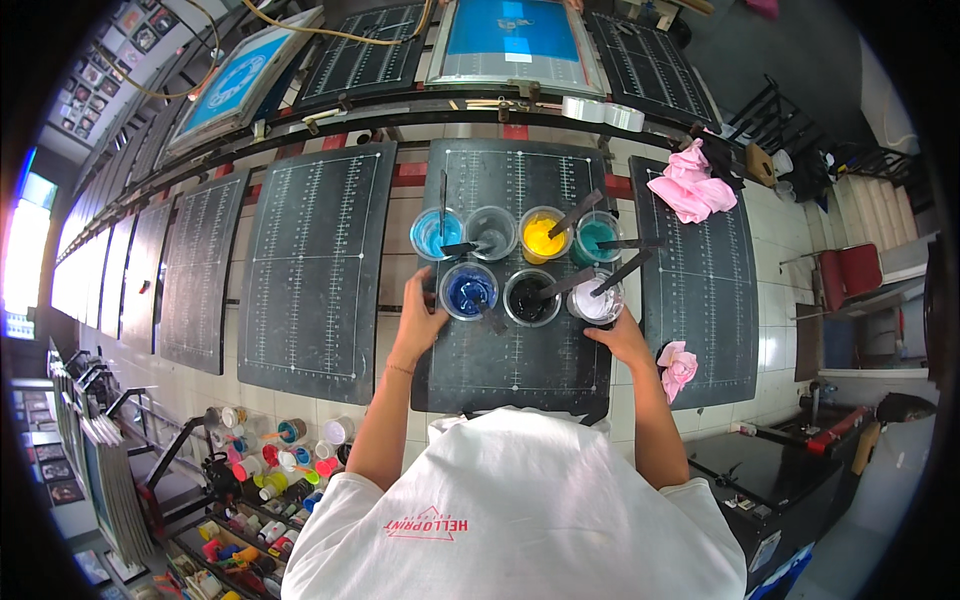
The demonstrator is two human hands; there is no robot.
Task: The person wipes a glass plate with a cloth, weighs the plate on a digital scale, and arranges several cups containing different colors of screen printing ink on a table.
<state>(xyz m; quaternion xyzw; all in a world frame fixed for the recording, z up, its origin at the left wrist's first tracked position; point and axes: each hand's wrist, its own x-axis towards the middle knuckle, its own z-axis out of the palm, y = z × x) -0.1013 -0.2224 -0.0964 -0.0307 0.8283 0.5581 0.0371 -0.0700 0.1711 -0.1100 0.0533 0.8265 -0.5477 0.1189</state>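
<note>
Several clear plastic cups of ink with dark stirring sticks cluster on a black gridded printing board [515, 365] in front of me. My left hand [420, 318] curves round the left side of the dark blue ink cup [468, 292], thumb and fingers apart. At the right, my right hand [620, 340] grips the white ink cup [596, 298], thumb at its near side. Between them stands the black ink cup [531, 299]. Behind are a light blue cup [437, 234], a grey cup [490, 234], a yellow cup [544, 235] and a teal cup [597, 238].
More gridded boards flank mine, such as the left one [315, 270]. Pink cloths [692, 182] lie on the right board [700, 290]. A rail [480, 112] with tape rolls [603, 113] crosses beyond, before a framed blue screen [515, 40]. Ink containers [285, 455] crowd lower left.
</note>
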